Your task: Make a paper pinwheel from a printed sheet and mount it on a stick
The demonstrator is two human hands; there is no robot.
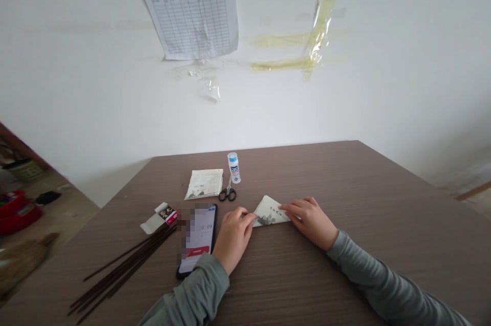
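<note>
A small folded paper (266, 209), white with grey printed leaves and a few dark characters, lies on the table between my hands. My left hand (236, 234) grips its left corner, thumb and forefinger closed together there. At the right end, my right hand (312, 218) holds the paper's edge with its fingertips; part of that edge is covered by them. Beyond the paper stand a glue stick (233, 168) with a blue-topped clear cap and, lying beside it, black-handled scissors (227, 193). Another folded paper (204, 183) rests to the left of these.
Left of my left hand lies a phone (197, 239) showing a timer. Past it are an opened small box (163, 217) and several thin dark sticks (123, 272). The brown table (326, 172) meets a white wall (291, 111). A red basin (17, 213) sits on the floor.
</note>
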